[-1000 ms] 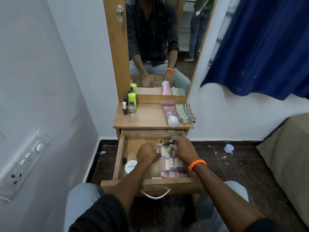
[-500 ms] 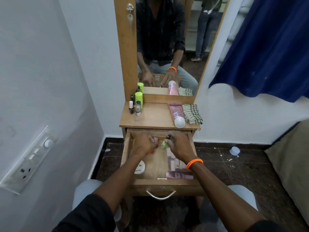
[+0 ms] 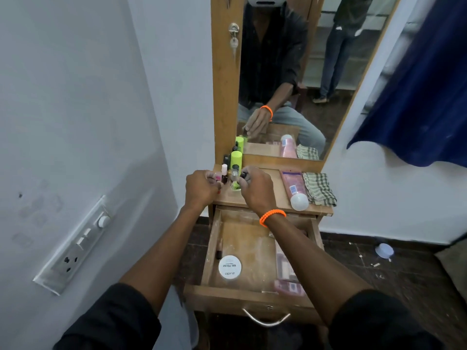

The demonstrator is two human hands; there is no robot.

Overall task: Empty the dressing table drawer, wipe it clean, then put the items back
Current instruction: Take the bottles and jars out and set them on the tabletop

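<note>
Drawer (image 3: 255,296) stood open below the tabletop (image 3: 274,195). Inside it: white nail-polish tin (image 3: 229,267) front-left, pink items (image 3: 288,284) along its right side, partly hidden by the right forearm. Above the drawer on the tabletop – pink tube (image 3: 293,188), checked cloth (image 3: 319,188), green bottle (image 3: 236,160). Left hand (image 3: 201,188) was curled round a small pink item, right hand (image 3: 254,188) round small bottles – both had risen out of the drawer since half a second earlier.

The wooden drawer (image 3: 252,248) is pulled open below the bench (image 3: 275,195). A round white tin (image 3: 229,267) is left on its dusty floor, with pink packets (image 3: 288,284) along its right side. Small bottles (image 3: 227,170) are stood on the bench's left rear corner.
</note>
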